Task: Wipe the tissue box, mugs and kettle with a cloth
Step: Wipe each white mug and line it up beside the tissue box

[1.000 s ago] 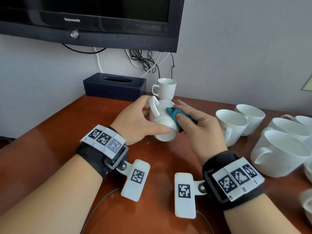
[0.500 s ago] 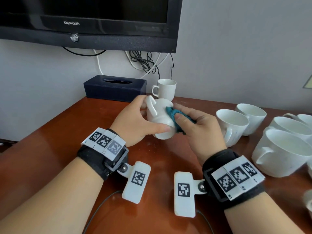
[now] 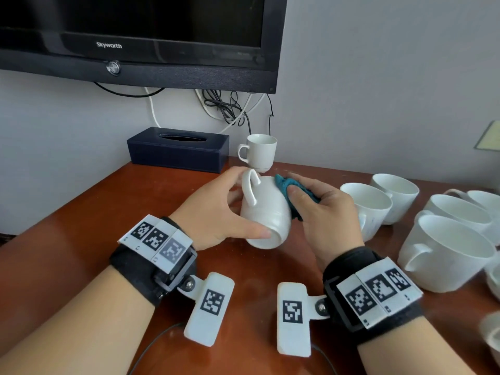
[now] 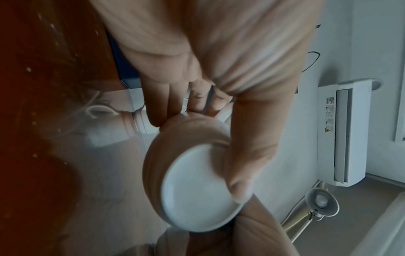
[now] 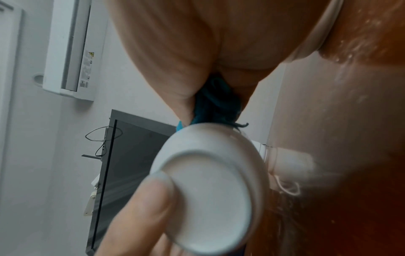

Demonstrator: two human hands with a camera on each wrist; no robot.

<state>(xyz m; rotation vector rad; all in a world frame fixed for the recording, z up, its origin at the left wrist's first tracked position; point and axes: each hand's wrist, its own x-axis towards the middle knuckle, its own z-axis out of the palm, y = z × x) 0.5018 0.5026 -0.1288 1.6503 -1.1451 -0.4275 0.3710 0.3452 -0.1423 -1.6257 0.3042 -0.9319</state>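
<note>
The mug [image 3: 263, 212] you are working on is plain glossy white, tipped over so its round base faces you and its handle loop sticks up at the far end; it is lifted clear of the reddish wooden table [image 3: 81, 217]. Your left hand [image 3: 216, 212] grips it from the left, thumb laid along the near side with its tip at the rim of the base, the other fingers curled round the far side by the handle. Your right hand [image 3: 322, 212] is closed round a bunched teal cloth [image 3: 286, 190] and presses it against the mug's right flank, so the mug sits squeezed between your two hands. From the right wrist the cloth [image 5: 215, 105] shows wedged between your palm and the mug's wall [image 5: 210, 183]. Behind the mug stand a dark blue tissue box [image 3: 178, 150] and a small white cup [image 3: 259, 152] by the wall; more white mugs [image 3: 443, 253] cluster to your right.
</note>
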